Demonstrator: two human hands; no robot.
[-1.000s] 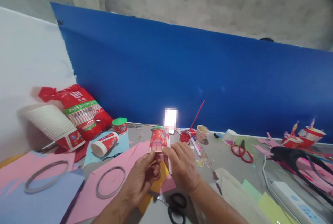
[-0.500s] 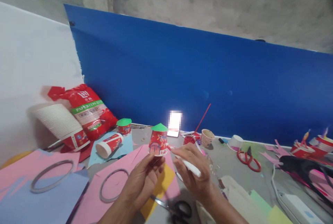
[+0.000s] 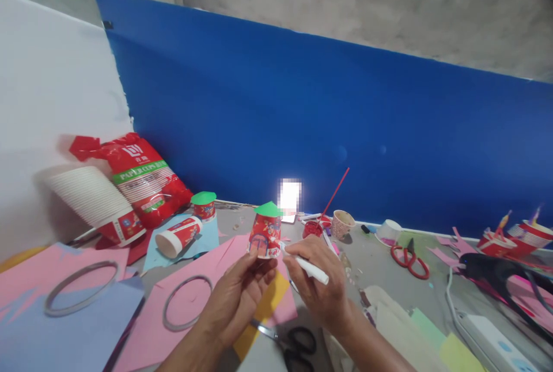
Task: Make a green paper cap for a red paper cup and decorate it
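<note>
My left hand (image 3: 239,294) grips an upside-down red paper cup (image 3: 266,231) by its lower rim. A green paper cone (image 3: 268,209) sits on top of the cup like a roof, and an arched shape is drawn low on its front. In my right hand (image 3: 319,280) is a white marker (image 3: 311,268), pinched between thumb and fingers. Its tip points left at the cup's lower right side; whether it touches cannot be made out. Black-handled scissors (image 3: 298,340) lie below my hands, partly over a yellow paper strip (image 3: 244,346).
At the left stand stacked paper cups (image 3: 93,202) and a red bag of cups (image 3: 149,179). A second green-roofed cup (image 3: 204,208) and a cup on its side (image 3: 178,238) lie behind pink paper (image 3: 151,314). Red scissors (image 3: 409,261) and a power strip (image 3: 492,337) are at right.
The view has shifted slightly, with the background moving a little left and up. Against it, the cup has moved slightly right. The marker stays beside the cup's lower right side.
</note>
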